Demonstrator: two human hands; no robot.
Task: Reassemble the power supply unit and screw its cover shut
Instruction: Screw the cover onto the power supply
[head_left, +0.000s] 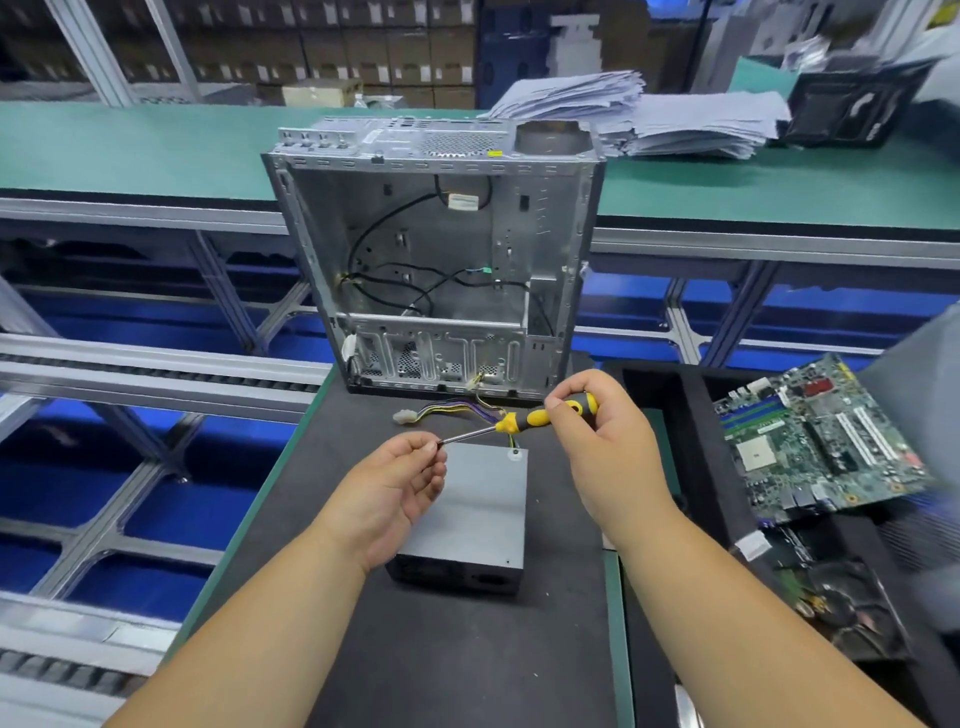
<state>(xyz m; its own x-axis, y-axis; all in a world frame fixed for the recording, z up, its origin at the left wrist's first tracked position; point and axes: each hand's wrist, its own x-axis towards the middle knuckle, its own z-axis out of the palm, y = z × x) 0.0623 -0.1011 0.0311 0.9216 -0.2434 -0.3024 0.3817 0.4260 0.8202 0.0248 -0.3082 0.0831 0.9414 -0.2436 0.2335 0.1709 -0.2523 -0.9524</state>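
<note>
The grey metal power supply unit (475, 512) lies on the dark mat, cover on top, with a bundle of coloured wires (457, 410) and a white plug running out of its far side. Above it my right hand (602, 441) grips the yellow and black handle of a screwdriver (524, 418). The metal shaft points left and down. My left hand (402, 480) pinches the shaft's tip between thumb and fingers; a screw there cannot be made out. Both hands hover over the unit's far half.
An open, gutted computer case (441, 260) stands upright just behind the unit. To the right, a black foam tray (675, 415) holds a green motherboard (815, 441) and other parts. A stack of papers (675, 114) lies on the far green bench. Left of the mat runs a conveyor frame (130, 374).
</note>
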